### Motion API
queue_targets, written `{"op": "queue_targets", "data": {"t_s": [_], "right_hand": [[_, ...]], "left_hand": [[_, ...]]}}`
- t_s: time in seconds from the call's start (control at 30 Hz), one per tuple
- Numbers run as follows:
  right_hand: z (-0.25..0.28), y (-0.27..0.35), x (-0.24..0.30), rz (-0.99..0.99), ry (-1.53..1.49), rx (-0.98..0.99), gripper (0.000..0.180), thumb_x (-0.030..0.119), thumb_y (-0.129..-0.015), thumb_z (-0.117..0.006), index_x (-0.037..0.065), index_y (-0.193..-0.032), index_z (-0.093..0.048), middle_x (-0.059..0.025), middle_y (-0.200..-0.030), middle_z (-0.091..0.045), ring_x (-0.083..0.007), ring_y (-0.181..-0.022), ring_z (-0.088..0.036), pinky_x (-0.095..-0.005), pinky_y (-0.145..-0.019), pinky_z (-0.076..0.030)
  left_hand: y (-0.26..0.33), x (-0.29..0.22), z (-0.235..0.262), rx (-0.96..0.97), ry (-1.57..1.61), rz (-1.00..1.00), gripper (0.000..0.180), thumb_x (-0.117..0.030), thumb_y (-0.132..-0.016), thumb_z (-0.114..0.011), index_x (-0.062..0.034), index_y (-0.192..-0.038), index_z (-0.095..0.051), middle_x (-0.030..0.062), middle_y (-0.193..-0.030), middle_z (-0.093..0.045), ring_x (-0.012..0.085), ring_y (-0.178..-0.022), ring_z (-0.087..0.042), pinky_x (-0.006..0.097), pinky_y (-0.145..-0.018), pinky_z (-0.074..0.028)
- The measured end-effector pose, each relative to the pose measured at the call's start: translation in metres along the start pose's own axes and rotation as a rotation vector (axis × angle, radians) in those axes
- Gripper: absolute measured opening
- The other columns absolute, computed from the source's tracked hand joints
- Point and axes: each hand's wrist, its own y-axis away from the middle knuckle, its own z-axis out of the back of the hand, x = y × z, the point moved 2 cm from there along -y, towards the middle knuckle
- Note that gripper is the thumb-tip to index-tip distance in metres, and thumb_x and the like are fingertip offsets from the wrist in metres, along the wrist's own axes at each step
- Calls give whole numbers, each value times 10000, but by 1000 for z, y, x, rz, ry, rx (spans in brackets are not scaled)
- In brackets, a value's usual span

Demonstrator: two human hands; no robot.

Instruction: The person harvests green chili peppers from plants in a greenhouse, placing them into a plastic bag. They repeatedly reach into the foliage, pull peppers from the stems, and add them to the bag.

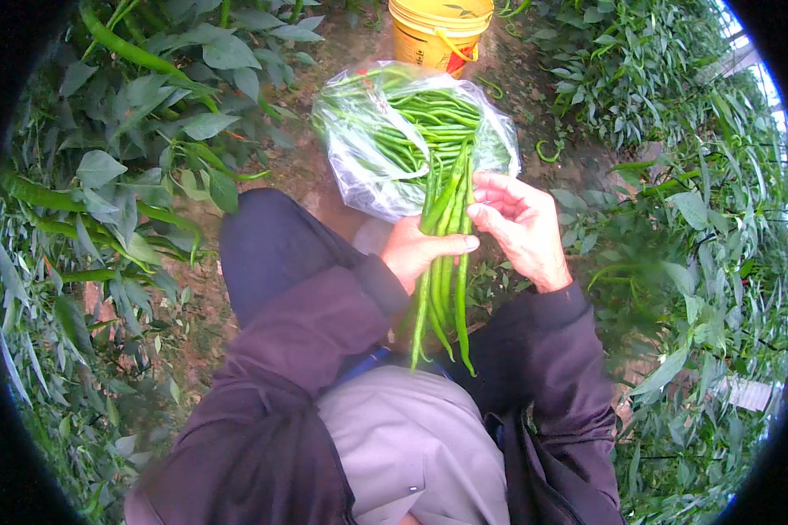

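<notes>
While my left hand [416, 249] is wrapped around a bunch of long green peppers [446, 262], thumb across the front, the bunch runs up and down through that fist, its tips hanging below toward my lap and its upper ends rising toward the clear plastic bag [359, 166]. My right hand [521, 223] sits just beside it, fingers curled and touching the upper stalks. More peppers lie in the bag, with a yellow bucket [433, 31] beyond it.
</notes>
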Motion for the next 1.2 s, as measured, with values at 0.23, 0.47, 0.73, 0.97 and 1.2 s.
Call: {"op": "queue_targets", "data": {"t_s": [0.23, 0.47, 0.73, 0.97, 1.2], "right_hand": [[11, -9, 0, -99, -122, 38, 354, -16, -889, -742, -29, -1234, -664, -68, -1020, -720, -124, -881, -684, -291, -808, -592], [9, 2, -13, -97, -225, -18, 368, -40, -873, -734, -39, -1236, -674, -103, -1052, -739, -160, -885, -716, -313, -827, -608], [-11, 19, -20, -224, -379, -54, 286, 82, -930, -657, -30, -1188, -711, -92, -1009, -749, -158, -830, -717, -307, -770, -586], [-23, 18, -23, -268, -300, -229, 226, 104, -931, -652, -20, -1099, -739, -61, -937, -732, -134, -785, -677, -287, -742, -566], [-25, 18, -20, -337, -298, -255, 286, 201, -979, -589, -10, -1125, -715, -65, -963, -735, -156, -846, -692, -310, -781, -555]], "left_hand": [[-4, -2, 1, 1, 41, 1, 415, -78, -825, -829, -47, -1217, -694, 38, -1033, -726, 156, -919, -685, 321, -824, -544], [2, 2, 2, 40, 111, 49, 417, -94, -848, -812, -44, -1239, -676, 52, -1048, -726, 168, -934, -692, 326, -833, -552], [4, -2, -3, 54, 122, -59, 383, -85, -870, -791, -51, -1236, -682, 38, -1016, -727, 132, -891, -688, 289, -728, -556], [5, -1, -2, 3, 50, -98, 394, -78, -862, -802, -31, -1233, -680, 43, -1061, -730, 132, -909, -688, 297, -776, -551], [-1, 3, 0, 13, 85, -98, 381, -108, -894, -773, -38, -1254, -667, 51, -1106, -720, 142, -940, -684, 304, -815, -546]]}}
